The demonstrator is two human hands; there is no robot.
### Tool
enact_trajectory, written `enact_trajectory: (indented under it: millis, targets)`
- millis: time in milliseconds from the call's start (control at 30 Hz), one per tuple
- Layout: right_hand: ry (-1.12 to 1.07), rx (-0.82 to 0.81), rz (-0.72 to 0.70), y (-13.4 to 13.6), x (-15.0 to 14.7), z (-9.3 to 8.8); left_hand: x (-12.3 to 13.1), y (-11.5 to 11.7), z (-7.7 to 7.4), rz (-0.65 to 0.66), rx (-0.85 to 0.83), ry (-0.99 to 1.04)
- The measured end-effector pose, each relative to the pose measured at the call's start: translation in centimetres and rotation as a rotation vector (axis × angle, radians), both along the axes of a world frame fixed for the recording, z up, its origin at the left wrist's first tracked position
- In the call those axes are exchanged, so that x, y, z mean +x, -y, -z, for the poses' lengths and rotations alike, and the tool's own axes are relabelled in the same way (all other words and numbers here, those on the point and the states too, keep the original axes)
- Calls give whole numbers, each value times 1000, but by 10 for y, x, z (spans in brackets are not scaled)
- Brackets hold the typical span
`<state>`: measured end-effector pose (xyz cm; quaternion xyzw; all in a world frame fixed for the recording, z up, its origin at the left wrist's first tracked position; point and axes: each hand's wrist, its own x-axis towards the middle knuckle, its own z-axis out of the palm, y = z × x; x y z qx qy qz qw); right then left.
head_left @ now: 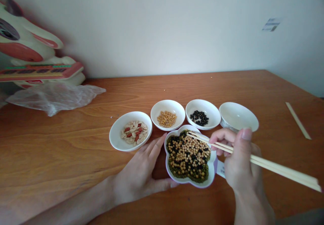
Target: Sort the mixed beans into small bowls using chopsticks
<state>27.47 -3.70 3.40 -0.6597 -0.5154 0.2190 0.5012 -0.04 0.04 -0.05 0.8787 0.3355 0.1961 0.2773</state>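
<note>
My right hand (239, 159) is closed around a pair of wooden chopsticks (255, 159), whose tips hover over the far rim of a flower-shaped dish (214, 176) filled with mixed yellow, black and green beans. My left hand (141, 171) lies open on the table, with its fingers and thumb against the dish's left side. Behind the dish stand small white bowls: one with peanuts (116, 140), one with yellow beans (158, 108), one with black beans (214, 113), and an empty bowl (238, 117).
A crumpled clear plastic bag (55, 96) lies at the back left, in front of a white and red toy figure (27, 49). A paper chopstick sleeve (298, 120) lies at the right on the wooden table (63, 157). A wall runs along the far edge.
</note>
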Motion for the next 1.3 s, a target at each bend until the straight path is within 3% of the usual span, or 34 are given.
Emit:
enact_trajectory:
  millis: [1300]
  targets:
    - [32,67,-41,-3,-7,-1,3,1,-1,-12,-27,5]
